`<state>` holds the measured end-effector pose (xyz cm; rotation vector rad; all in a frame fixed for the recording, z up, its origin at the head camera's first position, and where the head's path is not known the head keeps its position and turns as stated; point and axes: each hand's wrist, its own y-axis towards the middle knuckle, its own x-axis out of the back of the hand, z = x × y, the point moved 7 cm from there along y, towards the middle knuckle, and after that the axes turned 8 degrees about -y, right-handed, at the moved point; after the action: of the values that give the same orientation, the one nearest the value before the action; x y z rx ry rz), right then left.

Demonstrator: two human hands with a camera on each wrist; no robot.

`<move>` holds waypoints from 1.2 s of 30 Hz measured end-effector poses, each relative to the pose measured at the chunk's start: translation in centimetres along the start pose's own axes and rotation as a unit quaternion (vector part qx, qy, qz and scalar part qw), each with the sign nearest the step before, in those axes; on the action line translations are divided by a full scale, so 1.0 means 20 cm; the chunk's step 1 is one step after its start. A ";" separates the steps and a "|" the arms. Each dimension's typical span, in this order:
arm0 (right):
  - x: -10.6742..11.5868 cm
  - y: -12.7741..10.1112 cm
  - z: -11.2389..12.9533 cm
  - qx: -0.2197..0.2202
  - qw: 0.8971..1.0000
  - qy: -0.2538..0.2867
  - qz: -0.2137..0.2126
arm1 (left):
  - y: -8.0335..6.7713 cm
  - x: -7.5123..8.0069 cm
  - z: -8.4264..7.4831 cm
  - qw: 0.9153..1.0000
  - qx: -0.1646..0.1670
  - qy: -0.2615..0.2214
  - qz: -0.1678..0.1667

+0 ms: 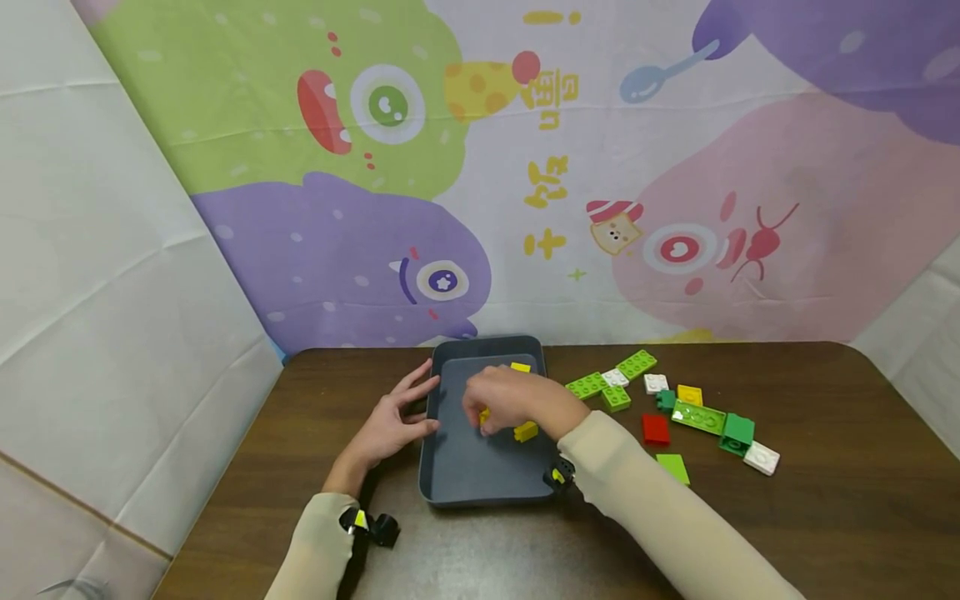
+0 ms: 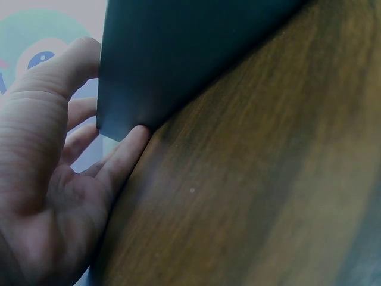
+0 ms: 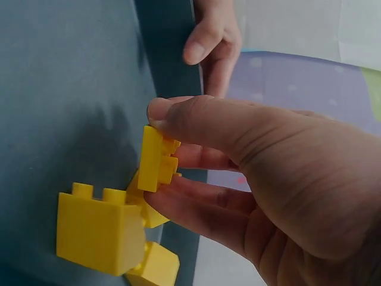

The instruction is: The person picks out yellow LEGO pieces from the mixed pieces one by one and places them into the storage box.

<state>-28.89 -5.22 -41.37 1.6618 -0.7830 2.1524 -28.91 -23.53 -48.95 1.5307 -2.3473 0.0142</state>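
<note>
A dark grey tray (image 1: 457, 475) lies on the table. Against its left wall rest the spread fingers of my left hand (image 1: 390, 427); the left wrist view shows the fingertips touching the tray's outer side (image 2: 172, 59). Over the tray, my right hand (image 1: 501, 396) pinches a yellow toy brick (image 3: 152, 159) between thumb and fingers, studs turned toward the palm. Below it in the right wrist view sit a larger yellow block (image 3: 95, 229) and another yellow brick (image 3: 158, 265). The head view has yellow bricks (image 1: 527, 431) in the tray, partly covered by my right hand and forearm.
Right of the tray lie loose toy bricks: joined light green and white ones (image 1: 587, 385), a red brick (image 1: 656, 429), a light green square (image 1: 673, 467), a yellow brick (image 1: 689, 394), a dark green block (image 1: 738, 432) and a white brick (image 1: 762, 458). A printed cloth (image 1: 555, 308) hangs behind the table.
</note>
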 end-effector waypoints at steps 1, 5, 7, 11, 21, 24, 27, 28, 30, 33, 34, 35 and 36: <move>-0.01 0.00 0.00 -0.002 1.000 0.002 0.001 | 0.00 0.00 0.00 1.000 0.001 0.000 -0.001; -0.03 0.02 -0.02 -0.009 1.000 0.006 0.009 | 0.00 -0.01 -0.01 1.000 0.008 0.003 -0.003; -0.04 0.03 -0.02 -0.011 1.000 0.007 0.012 | 0.00 -0.01 -0.01 1.000 0.011 0.005 -0.004; -0.07 0.05 -0.03 -0.015 1.000 0.014 0.012 | 0.00 -0.01 -0.01 1.000 0.015 0.003 -0.006; -0.11 0.07 -0.03 -0.022 1.000 -0.003 0.013 | 0.00 -0.01 -0.01 1.000 0.001 0.003 -0.005; -0.11 0.08 -0.03 -0.022 1.000 -0.007 0.017 | 0.00 -0.01 -0.01 1.000 -0.016 0.005 -0.002; -0.12 0.08 -0.02 -0.026 0.999 -0.006 0.021 | 0.00 0.00 -0.01 0.999 -0.033 0.012 -0.003; -0.12 0.08 -0.03 -0.028 0.999 -0.006 0.022 | 0.00 0.00 -0.02 0.999 -0.033 0.012 -0.003; -0.12 0.08 -0.03 -0.032 0.999 -0.005 0.024 | 0.00 0.00 -0.02 1.000 -0.026 0.011 -0.004; -0.12 0.08 -0.03 -0.034 0.999 -0.003 0.028 | 0.00 -0.01 -0.02 1.000 -0.009 0.008 -0.004; -0.12 0.08 -0.03 -0.033 0.999 -0.002 0.029 | 0.00 -0.01 -0.01 1.000 -0.005 0.007 -0.004; -0.12 0.08 -0.03 -0.032 0.999 -0.002 0.029 | 0.00 -0.01 -0.01 1.000 -0.002 0.010 -0.005; -0.12 0.08 -0.03 -0.031 0.999 -0.001 0.030 | 0.00 -0.01 -0.01 1.000 0.000 0.010 -0.006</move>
<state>-29.62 -5.97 -44.14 1.6305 -0.9020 2.1427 -28.82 -23.32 -48.73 1.5372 -2.3230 0.0278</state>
